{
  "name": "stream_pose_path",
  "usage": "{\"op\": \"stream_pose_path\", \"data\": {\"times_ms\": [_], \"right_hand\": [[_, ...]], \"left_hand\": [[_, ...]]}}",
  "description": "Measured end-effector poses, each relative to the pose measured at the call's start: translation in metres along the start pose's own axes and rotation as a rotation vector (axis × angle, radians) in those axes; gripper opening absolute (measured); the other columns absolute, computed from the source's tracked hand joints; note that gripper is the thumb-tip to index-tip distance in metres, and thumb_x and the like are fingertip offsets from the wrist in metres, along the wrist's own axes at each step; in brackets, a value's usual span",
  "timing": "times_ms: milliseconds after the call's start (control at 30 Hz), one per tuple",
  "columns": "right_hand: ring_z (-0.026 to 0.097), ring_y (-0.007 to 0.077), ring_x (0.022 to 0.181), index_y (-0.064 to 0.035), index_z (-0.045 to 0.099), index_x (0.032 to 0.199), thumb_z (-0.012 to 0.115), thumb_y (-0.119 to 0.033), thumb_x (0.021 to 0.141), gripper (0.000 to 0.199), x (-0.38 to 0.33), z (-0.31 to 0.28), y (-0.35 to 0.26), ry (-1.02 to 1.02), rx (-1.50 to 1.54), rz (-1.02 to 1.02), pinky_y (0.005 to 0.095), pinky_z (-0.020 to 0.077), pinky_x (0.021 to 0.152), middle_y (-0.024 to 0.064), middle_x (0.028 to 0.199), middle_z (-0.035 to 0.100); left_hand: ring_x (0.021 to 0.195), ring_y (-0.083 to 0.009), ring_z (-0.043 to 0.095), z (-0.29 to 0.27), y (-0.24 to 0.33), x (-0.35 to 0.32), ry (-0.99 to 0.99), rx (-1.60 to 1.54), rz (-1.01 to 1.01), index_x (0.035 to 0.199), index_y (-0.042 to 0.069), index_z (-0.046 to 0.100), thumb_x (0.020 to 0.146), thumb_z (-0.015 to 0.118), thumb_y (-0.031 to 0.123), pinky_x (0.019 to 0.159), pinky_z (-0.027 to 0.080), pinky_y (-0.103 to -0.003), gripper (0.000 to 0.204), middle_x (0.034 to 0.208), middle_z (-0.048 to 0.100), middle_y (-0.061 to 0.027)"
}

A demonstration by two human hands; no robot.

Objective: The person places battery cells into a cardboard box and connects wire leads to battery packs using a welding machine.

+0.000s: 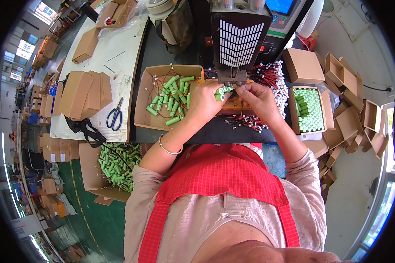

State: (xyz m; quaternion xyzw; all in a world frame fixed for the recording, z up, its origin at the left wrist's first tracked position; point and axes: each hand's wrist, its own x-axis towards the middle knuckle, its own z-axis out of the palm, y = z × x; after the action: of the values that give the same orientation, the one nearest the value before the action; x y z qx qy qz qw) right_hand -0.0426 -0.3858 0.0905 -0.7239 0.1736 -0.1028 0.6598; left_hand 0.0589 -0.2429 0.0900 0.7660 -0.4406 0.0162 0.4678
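Observation:
My left hand [202, 101] is closed around several green cylindrical battery cells [222, 93], their pale ends facing me. It holds them just under the head of a spot welder [232, 77]. Close beside the cells, my right hand [258, 98] pinches with thumb and forefinger; what lies between the fingertips is too small to make out. Left of my left hand stands a cardboard box [141, 107] of loose green cells [173, 97] with thin wires. Red wires with white connectors [277, 83] are heaped beyond my right hand, and a smaller bunch [250, 122] lies below it.
An open box [295, 125] of upright cells stands at the right, near a closed carton [303, 65]. Blue-handled scissors [114, 117] and cartons [85, 94] lie on the white table at left. A large box [90, 168] of wired cells is lower left. Empty cartons [349, 122] pile at right.

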Motion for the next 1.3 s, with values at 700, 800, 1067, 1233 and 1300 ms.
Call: {"op": "stream_pose_path", "data": {"times_ms": [700,800,1067,1233,1300], "right_hand": [[0.060,0.0228,0.066,-0.0027,0.063,0.080,0.067,-0.009,0.076,0.009,-0.033,-0.016,-0.013,-0.394,-0.377,-0.597,0.0314,0.0470,0.060,0.0073,0.072,0.061],[0.060,0.0240,0.065,-0.0031,0.061,0.081,0.069,-0.008,0.074,0.012,-0.032,-0.012,-0.009,-0.438,-0.381,-0.725,0.0328,0.0475,0.058,0.0069,0.073,0.061],[0.058,0.0213,0.055,-0.0033,0.057,0.083,0.068,-0.004,0.074,0.015,-0.013,0.010,0.014,0.224,-0.641,-0.956,0.0300,0.0456,0.047,0.0094,0.071,0.061],[0.055,0.0165,0.049,-0.0021,0.056,0.084,0.062,-0.007,0.082,0.008,-0.013,0.024,0.023,0.291,-0.307,-0.463,0.0266,0.0432,0.047,0.0089,0.060,0.056],[0.054,0.0141,0.049,-0.0018,0.056,0.083,0.062,-0.007,0.083,0.007,-0.014,0.025,0.021,0.281,-0.285,-0.399,0.0258,0.0423,0.046,0.0077,0.058,0.056]], "left_hand": [[0.062,-0.0050,0.048,-0.035,-0.014,-0.018,-0.431,-1.363,-0.827,0.109,0.004,0.052,0.080,0.065,0.009,0.044,0.033,-0.015,0.032,0.093,0.062,-0.0126],[0.064,-0.0050,0.048,-0.035,-0.014,-0.014,-0.378,-1.312,-0.827,0.105,0.004,0.055,0.078,0.067,0.011,0.046,0.032,-0.015,0.030,0.089,0.063,-0.0102],[0.055,-0.0062,0.054,-0.012,0.001,-0.016,-0.110,-0.596,-0.520,0.098,-0.001,0.062,0.075,0.071,0.013,0.047,0.044,-0.021,0.028,0.073,0.063,-0.0029],[0.064,-0.0118,0.061,-0.003,-0.004,-0.015,-0.011,-0.268,-0.202,0.094,-0.001,0.063,0.073,0.071,0.008,0.057,0.048,-0.025,0.024,0.077,0.066,-0.0085],[0.067,-0.0170,0.064,0.000,-0.005,-0.016,0.051,-0.226,-0.110,0.091,-0.001,0.063,0.072,0.070,0.007,0.061,0.049,-0.028,0.022,0.078,0.066,-0.0118]]}}
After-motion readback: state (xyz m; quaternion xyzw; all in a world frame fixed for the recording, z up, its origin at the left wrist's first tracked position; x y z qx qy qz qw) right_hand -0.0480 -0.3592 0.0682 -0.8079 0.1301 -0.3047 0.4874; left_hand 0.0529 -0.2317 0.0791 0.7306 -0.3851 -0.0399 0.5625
